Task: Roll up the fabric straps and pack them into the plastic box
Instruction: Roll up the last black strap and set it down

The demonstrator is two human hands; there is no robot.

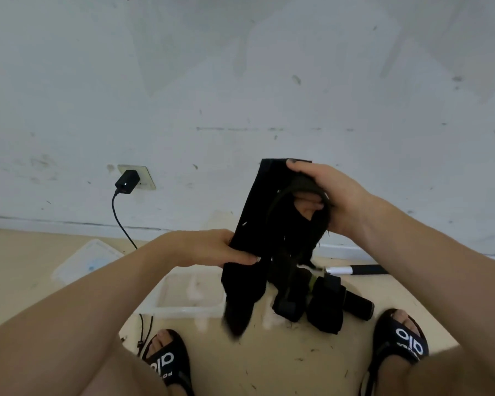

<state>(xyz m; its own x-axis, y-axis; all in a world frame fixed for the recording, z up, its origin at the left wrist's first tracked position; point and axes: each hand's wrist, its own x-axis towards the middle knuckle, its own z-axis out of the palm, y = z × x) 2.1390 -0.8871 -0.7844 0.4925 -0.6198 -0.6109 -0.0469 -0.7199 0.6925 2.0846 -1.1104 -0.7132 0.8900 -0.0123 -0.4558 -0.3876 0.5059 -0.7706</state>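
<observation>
A wide black fabric strap (257, 224) hangs in the air between my hands, its lower end blurred above the floor. My right hand (326, 192) grips its upper end, with a thin dark loop wrapped over the fingers. My left hand (212, 247) pinches the strap's left edge lower down. Below them a clear plastic box (189, 307) sits open on the floor. To the right of the box lies a pile of black straps (323, 301), some of them rolled.
The box's clear lid (86, 261) lies on the floor at the left. A black charger (127, 181) is plugged into a wall socket and its cable runs down to the floor. A black and white rod (355, 270) lies by the wall. My two sandalled feet (169, 358) flank the work area.
</observation>
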